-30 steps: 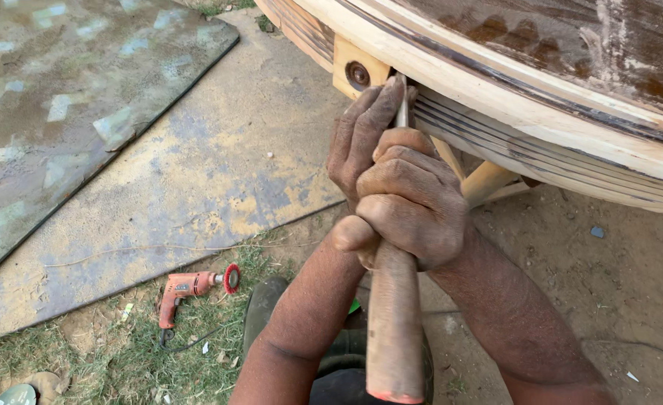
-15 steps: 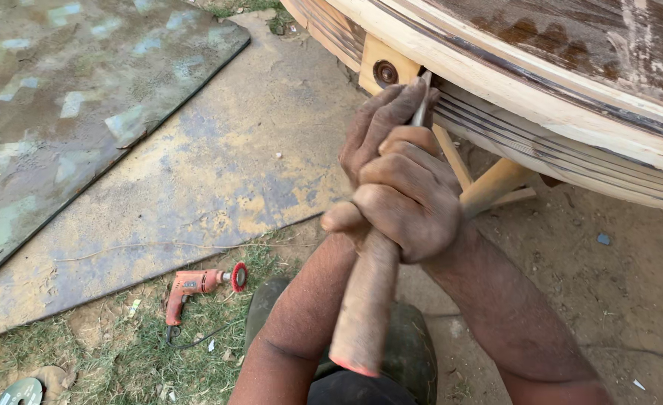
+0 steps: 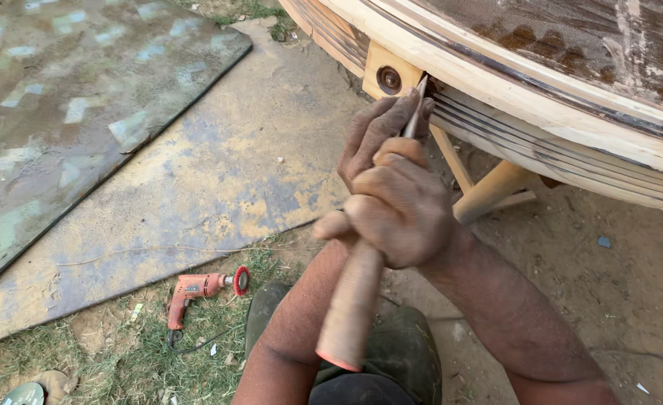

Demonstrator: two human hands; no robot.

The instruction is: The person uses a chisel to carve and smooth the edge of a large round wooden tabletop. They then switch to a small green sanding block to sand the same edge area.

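Hands [image 3: 391,191] gripping chisel [image 3: 361,277], blade toward table rim [image 3: 541,112]

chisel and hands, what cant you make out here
Head view only:
- Chisel tip: hidden where it meets the curved wooden rim.
- Blade's lower part: covered by the left hand and right hand.
- Wooden handle: motion-blurred.
- Rim's far extent: cut off by the top and right edges.

The chisel [image 3: 414,112] has a matt grey metal blade and a smooth, worn wooden handle. The curved furniture rim [image 3: 511,97] is pale bare wood, grooved and unvarnished. The floor sheets [image 3: 196,187] look like rusty, rough metal.
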